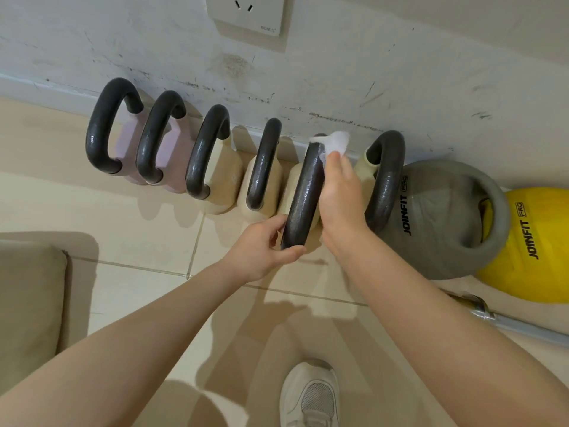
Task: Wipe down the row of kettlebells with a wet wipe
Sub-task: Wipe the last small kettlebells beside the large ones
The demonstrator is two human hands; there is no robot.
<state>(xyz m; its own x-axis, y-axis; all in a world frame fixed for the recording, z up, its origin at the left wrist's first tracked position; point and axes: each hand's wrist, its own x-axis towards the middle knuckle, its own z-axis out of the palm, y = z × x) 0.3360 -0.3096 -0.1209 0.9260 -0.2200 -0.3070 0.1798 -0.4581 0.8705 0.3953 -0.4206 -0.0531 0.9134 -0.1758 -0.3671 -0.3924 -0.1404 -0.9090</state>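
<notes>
Several small kettlebells with dark handles stand in a row along the wall; the leftmost (101, 131) and its neighbour have lilac bodies, the others cream. My left hand (264, 245) grips the near end of the fifth kettlebell's dark handle (304, 192). My right hand (341, 195) holds a white wet wipe (337, 143) against the far right side of that handle. A cream kettlebell (385, 180) stands just to the right, then a large grey kettlebell (443, 217) and a yellow one (535, 241).
A scuffed white wall with a socket (246, 16) runs behind the row. A beige cushion (27, 306) lies at the left on the tiled floor. A metal bar (505, 322) lies at the right. My white shoe (311, 396) is at the bottom.
</notes>
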